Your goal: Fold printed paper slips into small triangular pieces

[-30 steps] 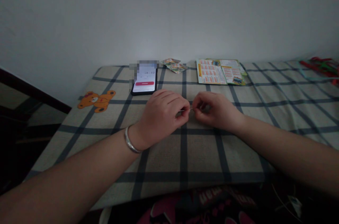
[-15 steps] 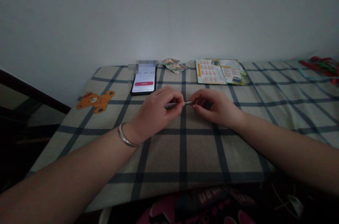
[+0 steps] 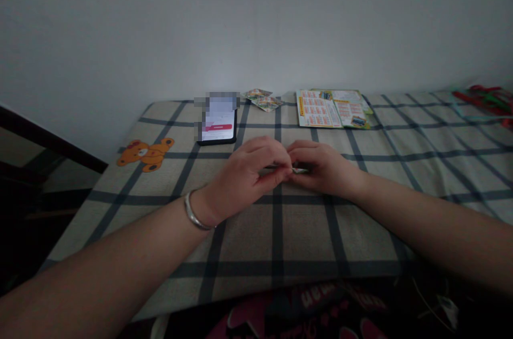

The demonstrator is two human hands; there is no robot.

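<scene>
Here, your left hand (image 3: 262,165) and right hand (image 3: 320,165) both pinch one mostly hidden thin piece (image 3: 298,170) between them, over one checked tablecloth (image 3: 248,243). Beyond them lie two small printed packets (image 3: 267,103), touching, and one phone (image 3: 220,121); one bear cutout (image 3: 146,154) lies to the left.

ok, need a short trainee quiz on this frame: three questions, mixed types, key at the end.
1. True or false: the flat orange teddy-bear cutout lies left of the black-edged rectangular phone.
2. Which side wears the rounded silver metal bangle: (a) left wrist, (b) right wrist?
3. What shows between the bare left hand and bare right hand?

Key:
1. True.
2. a.
3. A small, thin, pale piece, too hidden to identify.
</scene>
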